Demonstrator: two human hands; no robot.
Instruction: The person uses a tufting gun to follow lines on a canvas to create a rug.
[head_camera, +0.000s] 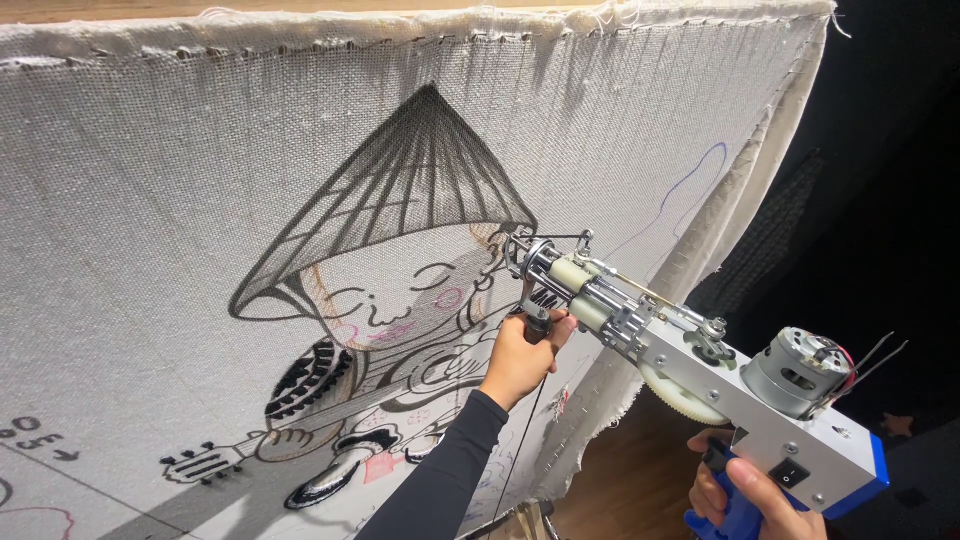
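Woven backing cloth (150, 200) fills the frame's left, with the tufting gun (660, 340) at centre right, its needle against the drawing. Left hand (520, 355) wraps the front handle; right hand (745, 495) clenches the blue grip, lower right. If the gun tilts or pressure slackens, the needle could tear the weave.

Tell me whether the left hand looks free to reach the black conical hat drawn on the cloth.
Probably not: the left hand grips the tufting gun's front handle, just below the hat.
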